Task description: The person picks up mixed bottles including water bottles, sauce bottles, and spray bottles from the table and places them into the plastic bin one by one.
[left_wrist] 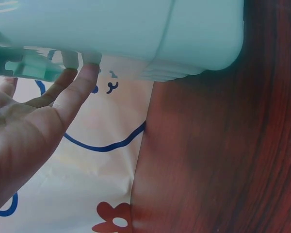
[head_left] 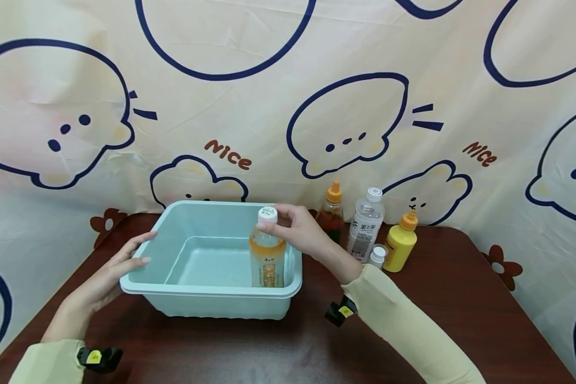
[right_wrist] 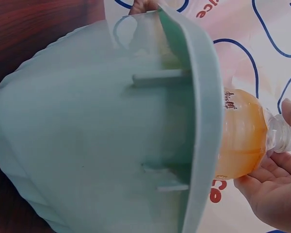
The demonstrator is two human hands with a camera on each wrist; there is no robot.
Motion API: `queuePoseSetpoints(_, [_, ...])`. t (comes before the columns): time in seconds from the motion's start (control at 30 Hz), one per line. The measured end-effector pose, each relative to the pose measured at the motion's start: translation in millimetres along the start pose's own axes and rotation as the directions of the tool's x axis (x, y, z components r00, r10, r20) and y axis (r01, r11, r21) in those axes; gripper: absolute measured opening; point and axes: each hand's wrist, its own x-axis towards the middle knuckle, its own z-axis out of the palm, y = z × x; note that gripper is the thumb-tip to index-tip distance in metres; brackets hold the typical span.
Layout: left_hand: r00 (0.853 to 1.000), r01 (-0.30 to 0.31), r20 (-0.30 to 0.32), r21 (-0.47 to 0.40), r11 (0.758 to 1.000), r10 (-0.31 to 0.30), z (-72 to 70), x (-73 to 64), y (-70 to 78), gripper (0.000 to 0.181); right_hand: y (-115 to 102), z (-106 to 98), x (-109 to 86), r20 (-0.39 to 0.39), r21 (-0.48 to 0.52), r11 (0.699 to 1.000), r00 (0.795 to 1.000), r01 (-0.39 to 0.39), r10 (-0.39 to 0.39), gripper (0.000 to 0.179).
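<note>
My left hand (head_left: 106, 280) grips the left rim of a pale green plastic basin (head_left: 206, 306). In the left wrist view, fingers of the left hand (left_wrist: 39, 116) touch the basin's outer wall (left_wrist: 121, 29) below its rim. At the basin's right end, my right hand (head_left: 307, 232) pinches the neck of a drink bottle (head_left: 267, 261) between thumb and fingers. The bottle stands roughly upright inside, with a white cap and orange liquid. In the right wrist view, the bottle's orange upper part (right_wrist: 245, 136) shows past the rim, and the right hand (right_wrist: 276, 184) is at its neck.
On the dark wooden table (head_left: 461, 298), right of the basin, stand a dark sauce bottle (head_left: 330, 218) with an orange nozzle, a clear labelled bottle (head_left: 366, 224), a small white-capped bottle (head_left: 377, 256) and a yellow squeeze bottle (head_left: 400, 245). A patterned cloth (head_left: 249, 117) hangs behind.
</note>
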Motion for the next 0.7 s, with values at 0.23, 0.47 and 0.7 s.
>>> queuePoseSetpoints(0.23, [1.000, 0.009, -0.005, 0.006, 1.000, -0.009, 0.2, 0.0, -0.2, 0.053, 4.9, 2.0, -1.3, 0.017, 0.012, 1.000, 1.000, -0.003, 0.003, 0.039])
queuePoseSetpoints(0.47, [1.000, 0.012, -0.013, 0.007, 1.000, -0.012, 0.9, -0.6, -0.2, 0.053, 9.0, 4.4, -2.0, 0.017, 0.012, 1.000, 1.000, -0.009, 0.009, 0.038])
queuePoseSetpoints(0.7, [1.000, 0.008, -0.015, 0.013, 1.000, -0.008, 0.6, -0.7, 0.1, 0.053, 10.2, 6.1, -3.0, 0.022, 0.004, 1.000, 1.000, -0.010, 0.010, 0.041])
